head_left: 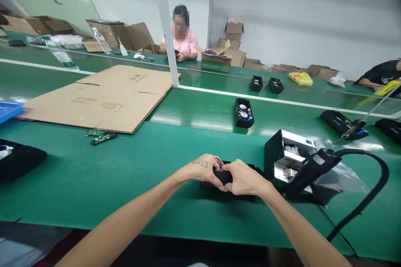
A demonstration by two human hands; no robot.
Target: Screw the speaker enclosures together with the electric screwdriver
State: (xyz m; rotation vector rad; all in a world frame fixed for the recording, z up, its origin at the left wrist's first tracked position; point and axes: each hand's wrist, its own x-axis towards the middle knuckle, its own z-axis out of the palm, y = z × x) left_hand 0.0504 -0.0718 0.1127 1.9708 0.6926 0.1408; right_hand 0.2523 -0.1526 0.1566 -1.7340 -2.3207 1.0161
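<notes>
My left hand [203,171] and my right hand [243,177] meet over a flat black case [227,192] on the green workbench [94,175]. Fingers of both hands are closed on a black strip or flap [223,177] at its top. The case is mostly hidden beneath my hands. To the right of my right hand stands a black open-sided housing with a silver metal interior [290,154]. A black corded handheld tool [313,171] leans against it, with a clear plastic bag [340,181] beside it.
A large flattened cardboard sheet [97,100] lies at left, with green circuit boards [102,136] near it. Black cases lie around the bench, one holding gauges [243,112]. A co-worker in pink [180,41] works across the bench among cardboard boxes [216,56].
</notes>
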